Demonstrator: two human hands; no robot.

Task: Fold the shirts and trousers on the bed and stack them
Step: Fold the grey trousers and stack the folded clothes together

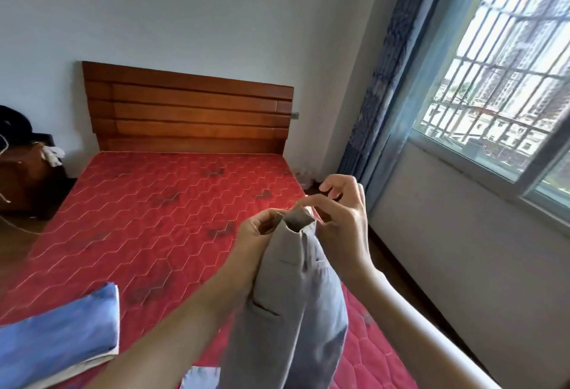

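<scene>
At the far left, a dark bag (14,120) is sitting on a side table (27,172). At lower left, a folded blue garment (58,336) is lying on the red mattress (148,219), in front of the wooden headboard (191,111). At centre, the grey trousers (296,311) are hanging in the air above the mattress, held up by the waistband. The left hand (256,234) is gripping one side of the waistband, fingers curled round the cloth. The right hand (339,222) is meeting the other side; it appears to be pinching the edge, though the contact is partly hidden, and its outer fingers are standing free. At right, a curtain (388,65) is hanging beside the barred window (505,74).

Risk: with the right-hand pinch this light, the waistband could be slipping free, letting the legs twist and the fold go uneven. The hanging legs could also be dragging across the blue garment and disturbing it.
</scene>
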